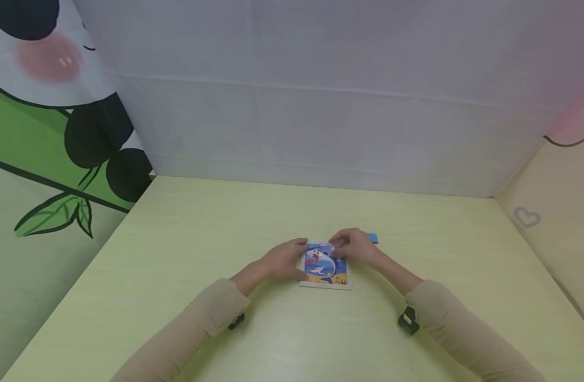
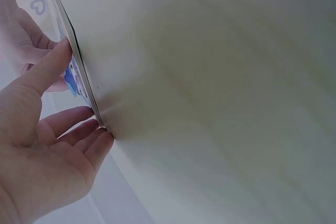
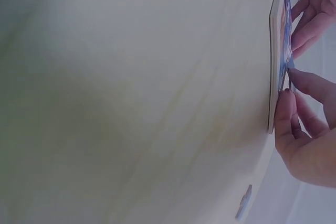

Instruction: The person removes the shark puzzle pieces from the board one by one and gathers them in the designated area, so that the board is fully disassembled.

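A small jigsaw puzzle board (image 1: 325,287) lies on the table, its picture a white and blue dolphin over a yellow seabed. My left hand (image 1: 285,259) holds its left side, with the thumb near the front corner and the fingers along the far part of the edge. Over the upper right of the picture, my right hand (image 1: 354,245) pinches a blue puzzle piece (image 2: 70,82) between thumb and fingers. That piece sits tilted against the board's face, partly hidden by the fingertips. Beyond the right hand lies another blue piece (image 1: 372,238), partly covered by the hand.
The pale yellow table (image 1: 215,223) runs back to a white cloth wall (image 1: 320,132). A printed panel with green leaves (image 1: 58,212) borders the left side, and a cream panel with a heart (image 1: 527,217) the right. Dark wrist devices (image 1: 409,320) hang below both sleeves.
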`<state>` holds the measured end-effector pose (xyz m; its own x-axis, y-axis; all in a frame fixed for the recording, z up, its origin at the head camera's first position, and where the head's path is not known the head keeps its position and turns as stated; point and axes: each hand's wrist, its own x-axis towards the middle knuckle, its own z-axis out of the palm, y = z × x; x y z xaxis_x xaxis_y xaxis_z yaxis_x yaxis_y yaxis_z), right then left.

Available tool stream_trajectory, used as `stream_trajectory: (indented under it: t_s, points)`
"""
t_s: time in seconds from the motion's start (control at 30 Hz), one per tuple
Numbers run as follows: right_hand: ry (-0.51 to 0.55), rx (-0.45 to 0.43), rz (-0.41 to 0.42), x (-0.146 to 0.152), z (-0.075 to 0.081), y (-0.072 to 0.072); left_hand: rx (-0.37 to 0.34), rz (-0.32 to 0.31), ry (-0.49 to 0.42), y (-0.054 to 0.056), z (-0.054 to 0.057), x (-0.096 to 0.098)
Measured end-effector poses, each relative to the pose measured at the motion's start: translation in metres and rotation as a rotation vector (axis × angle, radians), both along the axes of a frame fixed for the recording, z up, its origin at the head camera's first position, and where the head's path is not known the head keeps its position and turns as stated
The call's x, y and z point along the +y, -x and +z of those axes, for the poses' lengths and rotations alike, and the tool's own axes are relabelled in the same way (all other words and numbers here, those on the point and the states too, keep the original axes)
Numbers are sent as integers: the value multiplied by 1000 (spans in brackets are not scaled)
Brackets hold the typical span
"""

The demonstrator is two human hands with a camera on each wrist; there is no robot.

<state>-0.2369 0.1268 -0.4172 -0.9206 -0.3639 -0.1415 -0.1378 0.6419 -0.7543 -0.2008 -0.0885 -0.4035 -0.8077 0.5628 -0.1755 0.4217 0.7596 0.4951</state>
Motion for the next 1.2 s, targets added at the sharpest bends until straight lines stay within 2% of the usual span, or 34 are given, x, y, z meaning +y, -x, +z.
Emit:
stream_trajectory:
  t_s: [0.3,0.53,1.2]
  points:
    - [6,13,67,-3,-2,-1,-2,-8,-3,-1,0,0]
    - [65,17,95,-3,0,-7,5,-23,4,-3,-2,-3]
    - [116,-31,104,1,0,-8,-8,-26,14,-4,-2,-4]
